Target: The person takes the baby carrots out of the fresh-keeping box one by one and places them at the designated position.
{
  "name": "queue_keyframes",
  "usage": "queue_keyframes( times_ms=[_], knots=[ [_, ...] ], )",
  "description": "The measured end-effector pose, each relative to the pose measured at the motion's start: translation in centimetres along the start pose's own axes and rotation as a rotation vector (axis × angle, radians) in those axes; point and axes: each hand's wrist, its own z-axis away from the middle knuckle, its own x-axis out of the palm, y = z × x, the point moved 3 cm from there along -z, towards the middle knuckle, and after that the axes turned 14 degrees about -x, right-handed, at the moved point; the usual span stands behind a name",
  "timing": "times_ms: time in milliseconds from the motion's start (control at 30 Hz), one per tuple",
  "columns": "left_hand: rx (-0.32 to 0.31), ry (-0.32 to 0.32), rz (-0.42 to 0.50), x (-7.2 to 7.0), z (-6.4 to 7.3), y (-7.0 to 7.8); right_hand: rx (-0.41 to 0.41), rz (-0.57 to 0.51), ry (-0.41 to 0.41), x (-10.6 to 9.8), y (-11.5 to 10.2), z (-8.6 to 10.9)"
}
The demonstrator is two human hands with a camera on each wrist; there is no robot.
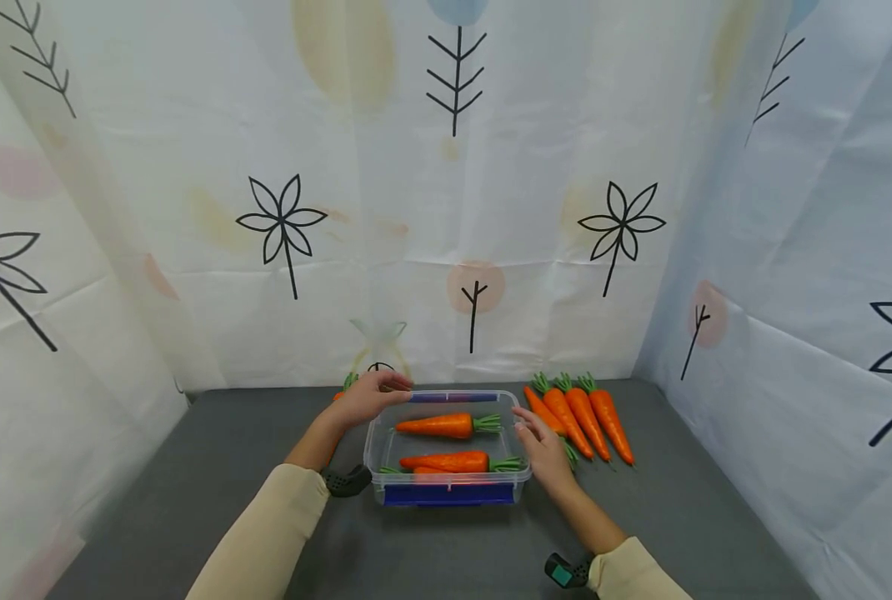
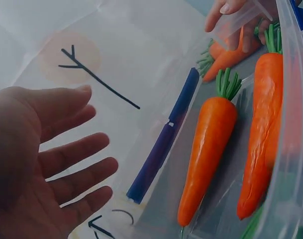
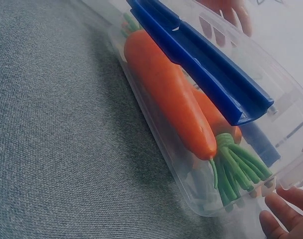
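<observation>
A clear box sits on the bench, between a person's left hand and right hand. Inside, carrots lie lengthwise, probably to suit its long shape. The left fingers hang spread by the far left corner, the right fingers parted beside the right wall, perhaps to steady it; we cannot tell if either touches. Other carrots lie to the right.
</observation>
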Motion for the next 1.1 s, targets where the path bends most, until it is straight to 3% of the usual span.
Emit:
queue_keyframes(
  times_ms=[67,200,300,433,800,1000,1100],
  knots=[
    [-0.011,-0.083,-0.025,0.7,-0.4,0.3,0.005,-0.004,-0.005,0.0,0.1,0.0],
    [-0.076,-0.266,-0.071,2.1,-1.1,0.5,0.065,-0.037,-0.034,-0.3,-2.1,-0.2],
    [-0.128,-0.352,-0.095,3.1,-1.5,0.5,0.097,-0.049,-0.038,-0.5,-2.2,-0.3],
    [-0.177,-0.353,-0.139,4.2,-2.3,0.3,0.093,-0.046,-0.017,0.0,0.0,-0.2],
    [-0.245,-0.331,-0.292,6.4,-3.7,0.2,0.096,-0.021,-0.008,0.1,0.2,-0.5],
    [-0.363,-0.392,-0.244,7.7,-3.7,0.0,0.077,-0.003,-0.008,0.1,0.4,-0.4],
    [-0.388,-0.407,-0.221,8.2,-3.6,-0.1,0.067,0.011,-0.002,0.1,0.3,-0.4]
  ],
)
